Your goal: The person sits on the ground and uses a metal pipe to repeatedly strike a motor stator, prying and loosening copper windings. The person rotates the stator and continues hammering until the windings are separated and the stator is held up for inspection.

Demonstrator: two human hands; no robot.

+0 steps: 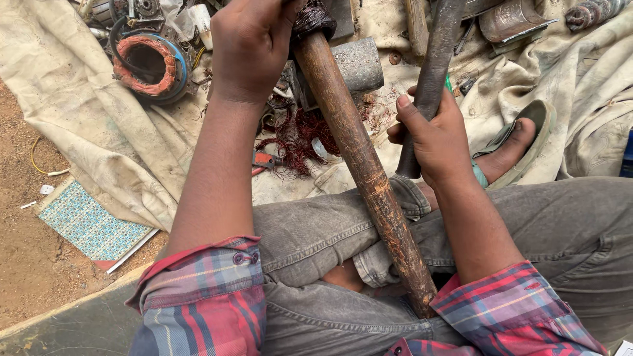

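My left hand (250,46) grips the top of a long brown wooden handle (359,158), where dark wire is wound around its end. The handle slants down across my lap to my right sleeve. My right hand (435,135) is closed around a dark metal bar (432,72) that stands nearly upright. A grey metal cylinder (359,62) lies just behind the handle, between my two hands. Tangled reddish copper wire (297,142) lies on the cloth below the cylinder.
A dirty cream cloth (99,125) covers the ground. A motor stator with orange copper windings (145,62) sits at the upper left. Red-handled pliers (264,160) lie by the wire. My sandalled foot (511,148) rests at right. A patterned tile (89,224) lies on the dirt.
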